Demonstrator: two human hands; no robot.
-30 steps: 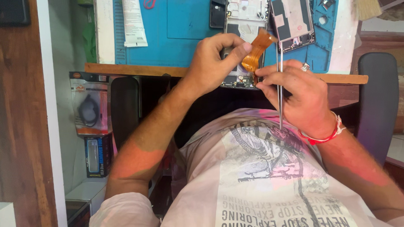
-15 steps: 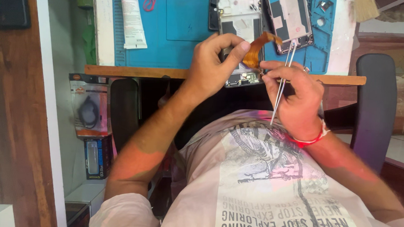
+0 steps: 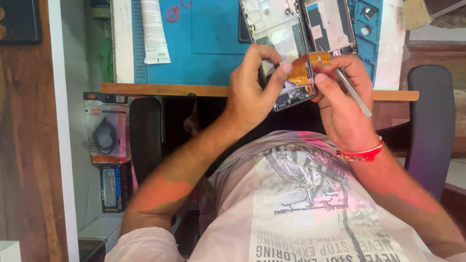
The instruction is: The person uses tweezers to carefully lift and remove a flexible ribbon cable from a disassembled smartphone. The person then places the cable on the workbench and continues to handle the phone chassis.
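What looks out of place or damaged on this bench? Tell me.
Nothing looks damaged. The opened phone overhangs the bench edge, its orange flex cable bent up between the left hand and right hand, which holds tweezers.

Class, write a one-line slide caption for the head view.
Left hand steadies opened phone while right hand, holding metal tweezers, grips orange flex ribbon.

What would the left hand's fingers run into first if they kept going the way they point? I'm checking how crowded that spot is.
The left hand points its fingertips right, toward the orange ribbon cable on the opened phone. That cable looks first in line, with the right hand just beyond it; depth is unclear.
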